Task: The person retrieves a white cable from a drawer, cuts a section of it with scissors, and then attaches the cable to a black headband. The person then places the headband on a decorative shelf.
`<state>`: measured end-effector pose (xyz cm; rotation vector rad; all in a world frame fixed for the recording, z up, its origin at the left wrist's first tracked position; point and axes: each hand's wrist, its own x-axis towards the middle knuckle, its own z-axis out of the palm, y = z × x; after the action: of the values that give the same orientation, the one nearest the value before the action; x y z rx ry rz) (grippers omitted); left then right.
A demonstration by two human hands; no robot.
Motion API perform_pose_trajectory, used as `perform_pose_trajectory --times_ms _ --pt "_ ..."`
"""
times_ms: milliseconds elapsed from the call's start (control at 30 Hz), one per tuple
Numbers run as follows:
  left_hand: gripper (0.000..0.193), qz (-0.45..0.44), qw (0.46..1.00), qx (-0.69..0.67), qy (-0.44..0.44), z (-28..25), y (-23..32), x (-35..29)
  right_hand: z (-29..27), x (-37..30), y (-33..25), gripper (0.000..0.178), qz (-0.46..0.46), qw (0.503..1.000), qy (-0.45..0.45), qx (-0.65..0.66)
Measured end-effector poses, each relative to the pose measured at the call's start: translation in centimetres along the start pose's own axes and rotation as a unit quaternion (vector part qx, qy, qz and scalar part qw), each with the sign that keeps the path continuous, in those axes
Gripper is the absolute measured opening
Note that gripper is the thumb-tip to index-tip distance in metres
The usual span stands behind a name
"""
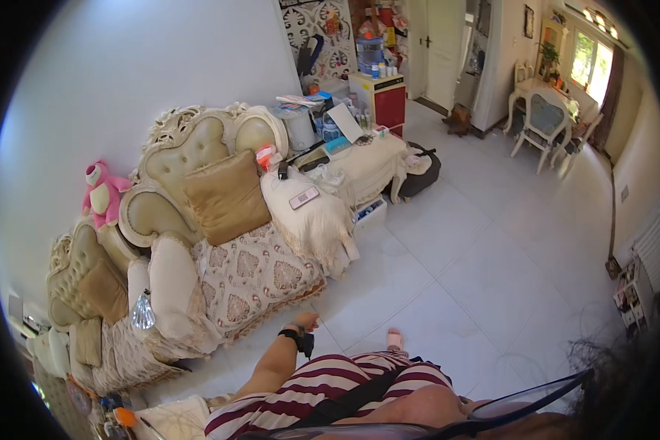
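My left hand (306,321) hangs low in front of the sofa (253,271), with a black strapped device (295,337) around its wrist. It is small and foreshortened, so I cannot make out its fingers, and no object shows in it. Nearest to it is the sofa's patterned, fringed seat cover, apart from the hand. A brown cushion (227,198) leans on the sofa's tufted back. On the cream-draped armrest lies a pink phone-like object (304,197). My right hand is out of view.
Right of the sofa stands a cream-covered side table (374,172) crowded with bottles and boxes. A dark bag (422,176) rests beside it on the tiled floor (462,242). A pink plush bear (104,194) sits atop the sofa. Chairs (543,117) surround a far table.
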<state>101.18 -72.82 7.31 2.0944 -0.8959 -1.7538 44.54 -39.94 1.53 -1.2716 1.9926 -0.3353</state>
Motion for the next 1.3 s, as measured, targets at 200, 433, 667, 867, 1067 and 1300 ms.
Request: perform_pose_trajectory --times_ms 200,433,667,867,1067,1300 --pt "0.033 -0.044 0.992 -0.037 0.116 -3.4 1.8 1.0 -3.5 15.5 -0.3 0.021 0.06 0.983 -0.029 0.168" --pt "0.031 -0.033 0.988 -0.097 0.12 -1.7 6.9 1.9 -9.9 30.9 -15.3 0.019 0.198 0.879 0.006 0.433" --pt "0.026 -0.014 0.994 -0.097 0.059 -2.9 10.0 6.7 -8.9 34.2 -16.4 0.025 0.241 0.851 -0.049 0.464" --pt "0.025 0.001 0.987 -0.141 0.082 -4.7 16.9 14.8 -2.5 32.0 -0.3 0.01 0.158 0.825 0.06 0.539" --pt "0.032 0.049 0.996 0.053 0.051 -6.0 21.2 18.2 -3.1 31.8 -5.4 0.012 0.33 0.624 -0.025 0.708" --pt "0.036 0.008 0.998 -0.062 0.031 -6.5 23.2 15.7 -6.7 37.5 -17.8 0.02 0.291 0.815 -0.059 0.498"
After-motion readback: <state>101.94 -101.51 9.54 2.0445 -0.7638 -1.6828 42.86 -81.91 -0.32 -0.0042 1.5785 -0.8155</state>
